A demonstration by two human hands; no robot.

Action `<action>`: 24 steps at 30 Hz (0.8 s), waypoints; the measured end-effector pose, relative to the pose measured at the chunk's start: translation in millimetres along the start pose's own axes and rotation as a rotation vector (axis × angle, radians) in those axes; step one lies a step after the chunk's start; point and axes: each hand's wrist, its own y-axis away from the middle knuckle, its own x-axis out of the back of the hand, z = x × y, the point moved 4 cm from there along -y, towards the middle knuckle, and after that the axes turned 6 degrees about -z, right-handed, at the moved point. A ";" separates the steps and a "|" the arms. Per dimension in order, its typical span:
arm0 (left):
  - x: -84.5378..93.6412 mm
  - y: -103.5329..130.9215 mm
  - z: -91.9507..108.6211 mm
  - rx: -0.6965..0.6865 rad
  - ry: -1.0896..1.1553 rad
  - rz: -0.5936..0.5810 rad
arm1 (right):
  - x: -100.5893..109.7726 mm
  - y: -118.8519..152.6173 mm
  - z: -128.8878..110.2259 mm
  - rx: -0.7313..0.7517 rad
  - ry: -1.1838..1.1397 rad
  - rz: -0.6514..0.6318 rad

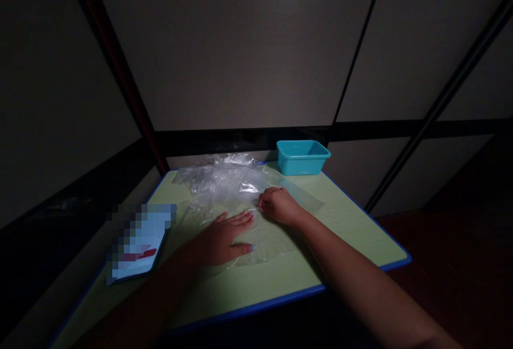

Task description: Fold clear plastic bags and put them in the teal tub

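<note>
Clear, crinkled plastic sheeting (218,180), perhaps one or more bags, spreads over the middle and back of a small light-green table (348,231). My left hand (224,239) lies flat on the near part of the plastic, fingers stretched to the right and thumb apart. Just beyond its fingertips, my right hand (280,206) is closed over the plastic with its fingers curled in. The fingertips seem to pinch the plastic, though the exact grip is too dark and small to see fully.
A turquoise plastic basket (302,164) stands at the back right corner of the table. On the left lies a phone or tablet (146,245) with a lit, partly pixelated screen. Blue edging (276,303) rims the table, and a panelled wall (240,49) rises behind it.
</note>
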 end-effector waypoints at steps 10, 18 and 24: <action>6.6 0.3 3.8 0.030 -0.027 0.040 | 6.1 1.4 -0.1 -0.060 0.036 -0.008; 9.2 -0.6 -1.6 0.052 -0.109 0.082 | 9.2 3.9 10.5 -0.186 0.056 0.021; 9.2 1.1 -2.1 0.022 -0.095 0.073 | 16.6 4.4 16.3 -0.179 -0.026 0.083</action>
